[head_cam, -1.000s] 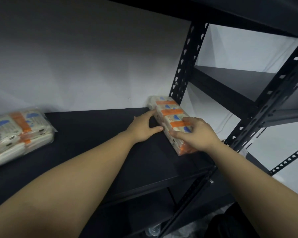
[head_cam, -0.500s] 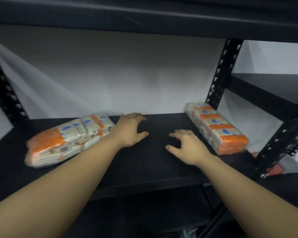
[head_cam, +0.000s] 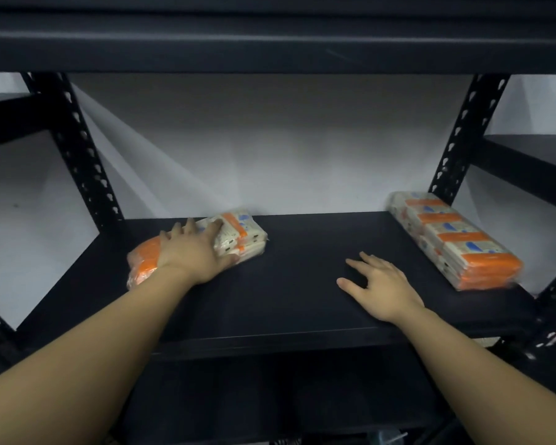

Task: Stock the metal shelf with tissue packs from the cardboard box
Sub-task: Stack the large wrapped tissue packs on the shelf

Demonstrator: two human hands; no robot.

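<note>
Two tissue packs, white plastic with orange and blue print, lie on the black metal shelf board [head_cam: 302,248]. The left tissue pack [head_cam: 246,236] lies at an angle near the back left. My left hand [head_cam: 193,252] rests flat on top of it, fingers spread, the thumb along its front side. The right tissue pack [head_cam: 456,242] lies along the right end of the board, untouched. My right hand [head_cam: 382,284] hovers over the bare middle of the board with fingers spread, holding nothing. The cardboard box is out of view.
Perforated black uprights stand at the back left [head_cam: 84,155] and back right [head_cam: 463,136]. Another shelf board [head_cam: 270,43] runs close overhead. A white wall is behind. A neighbouring rack's shelf [head_cam: 533,159] is at the right.
My view swung left from the right pack. My right hand let go of the right pack and drew to the middle. My left hand moved left onto the left pack.
</note>
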